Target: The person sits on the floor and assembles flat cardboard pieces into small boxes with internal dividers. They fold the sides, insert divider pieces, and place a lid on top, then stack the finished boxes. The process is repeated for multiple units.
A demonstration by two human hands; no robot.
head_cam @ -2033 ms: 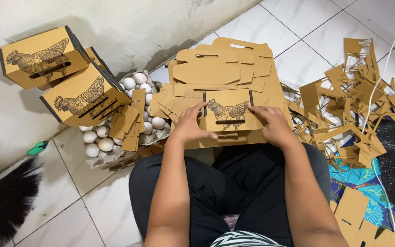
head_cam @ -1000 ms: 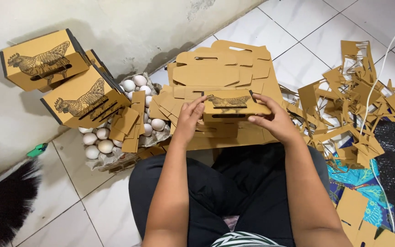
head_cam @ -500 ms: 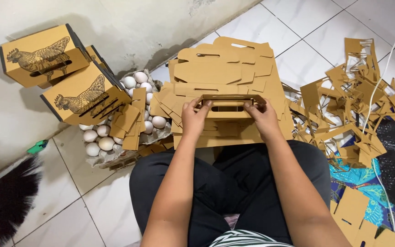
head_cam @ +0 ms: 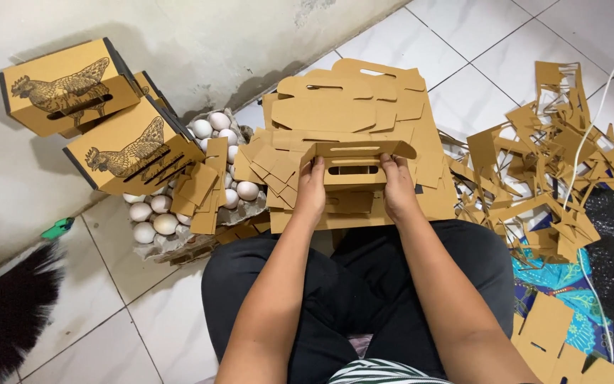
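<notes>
Head view, grip: left hand (head_cam: pixel 312 190) and right hand (head_cam: pixel 397 186) are both clamped on one cardboard carton blank (head_cam: pixel 359 162), one at each end, fingers curled over its top edge.
Head view, held item: the blank is partly folded; its slotted handle strip runs between the two hands, above the person's lap.
Directly behind the grip: stack of flat blanks (head_cam: pixel 364 99), lying on the tiled floor (head_cam: pixel 477 28).
Left of the grip: tray of white eggs (head_cam: pixel 156 217), with loose cardboard pieces on it; beyond it, two assembled boxes (head_cam: pixel 101 117) with a rooster print, against the wall.
Right of the grip: heap of cardboard offcuts (head_cam: pixel 556 163).
Far lower left: dark broom (head_cam: pixel 8 306).
</notes>
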